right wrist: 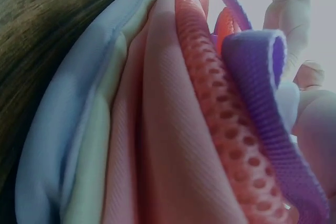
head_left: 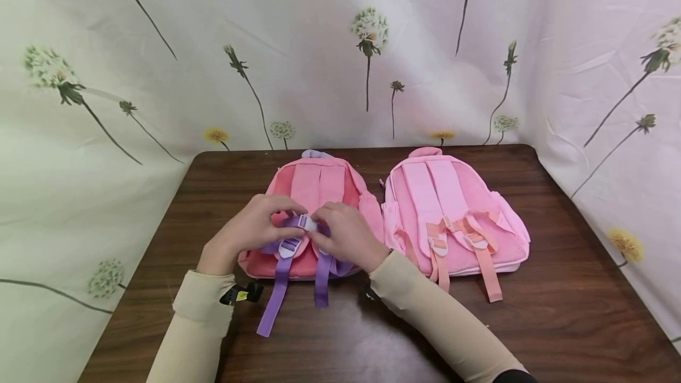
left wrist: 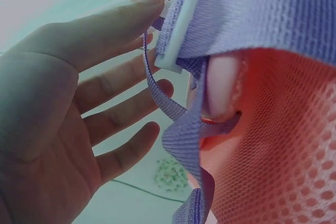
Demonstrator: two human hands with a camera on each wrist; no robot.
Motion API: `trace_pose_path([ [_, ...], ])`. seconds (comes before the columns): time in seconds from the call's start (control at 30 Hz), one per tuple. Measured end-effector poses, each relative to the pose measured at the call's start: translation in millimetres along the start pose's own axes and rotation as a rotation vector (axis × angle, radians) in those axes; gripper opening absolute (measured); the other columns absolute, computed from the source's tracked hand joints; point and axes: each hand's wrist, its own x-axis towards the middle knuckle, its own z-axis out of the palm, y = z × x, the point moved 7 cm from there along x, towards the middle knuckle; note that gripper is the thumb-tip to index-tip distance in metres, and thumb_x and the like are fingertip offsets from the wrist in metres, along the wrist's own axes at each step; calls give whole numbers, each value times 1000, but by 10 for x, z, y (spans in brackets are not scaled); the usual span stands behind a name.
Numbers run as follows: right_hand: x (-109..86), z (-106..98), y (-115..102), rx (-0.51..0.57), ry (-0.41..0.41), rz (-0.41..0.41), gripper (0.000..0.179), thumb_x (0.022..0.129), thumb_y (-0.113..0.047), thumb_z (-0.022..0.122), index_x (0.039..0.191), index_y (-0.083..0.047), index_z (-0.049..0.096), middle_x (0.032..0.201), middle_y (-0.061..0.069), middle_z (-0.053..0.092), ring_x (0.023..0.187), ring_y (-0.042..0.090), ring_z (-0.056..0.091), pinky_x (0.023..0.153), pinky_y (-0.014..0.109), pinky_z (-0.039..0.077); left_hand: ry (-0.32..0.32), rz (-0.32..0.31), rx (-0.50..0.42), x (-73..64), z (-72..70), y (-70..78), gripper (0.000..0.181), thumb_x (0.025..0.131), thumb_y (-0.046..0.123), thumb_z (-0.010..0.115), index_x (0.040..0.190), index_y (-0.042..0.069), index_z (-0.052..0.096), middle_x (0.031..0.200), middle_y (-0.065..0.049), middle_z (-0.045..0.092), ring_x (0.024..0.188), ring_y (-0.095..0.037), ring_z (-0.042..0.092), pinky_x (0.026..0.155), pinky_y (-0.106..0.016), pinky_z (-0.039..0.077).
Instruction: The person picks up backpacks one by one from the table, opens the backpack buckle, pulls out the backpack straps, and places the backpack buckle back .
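Observation:
A coral-pink backpack (head_left: 319, 179) lies on the table with its shoulder straps facing up. Its purple chest strap carries a white plastic buckle (head_left: 307, 223). With thumb and fingertips my left hand (head_left: 247, 226) pinches the buckle's left side; the left wrist view shows its other fingers spread around a thin purple strap loop (left wrist: 157, 87). From the right, my right hand (head_left: 348, 235) pinches the buckle's other side. Two purple strap tails (head_left: 273, 297) hang toward the near edge. The right wrist view hides most of the buckle behind a purple webbing loop (right wrist: 257, 77).
A light pink backpack (head_left: 452, 211) with orange straps lies directly to the right, its chest strap joined across. Both bags rest on a dark wood table (head_left: 580, 288). A floral cloth (head_left: 319, 46) hangs behind and along the sides.

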Motion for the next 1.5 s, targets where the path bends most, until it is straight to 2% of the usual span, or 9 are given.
trace_pose_path([
  [0.23, 16, -63, 0, -3, 29, -1, 21, 91, -26, 80, 103, -10, 79, 93, 2, 74, 82, 17, 63, 73, 33, 53, 28, 11, 1, -4, -35, 25, 39, 80, 16, 94, 116, 11, 78, 103, 4, 76, 95, -15, 67, 87, -49, 57],
  [0.53, 11, -77, 24, 13, 48, -3, 17, 89, -24, 80, 99, -10, 79, 90, 0, 73, 82, 16, 63, 72, 33, 52, 30, 20, -14, -12, -34, 33, 38, 82, 14, 92, 117, 11, 78, 108, 2, 77, 100, -17, 69, 92, -53, 57],
  [1.17, 14, -49, 58, 60, 51, -3, 13, 87, -19, 81, 96, -10, 79, 89, 0, 73, 81, 16, 62, 73, 33, 52, 28, 38, 7, 16, -9, 33, 31, 83, 12, 90, 113, 11, 80, 108, 1, 79, 101, -17, 72, 93, -47, 58],
  [1.5, 23, -60, 49, 78, 56, -5, 12, 86, -18, 80, 94, -9, 80, 87, 1, 73, 80, 15, 62, 72, 32, 52, 12, 17, 10, 12, -2, 8, 33, 84, 12, 90, 115, 11, 80, 106, 1, 78, 98, -17, 71, 92, -47, 59],
])
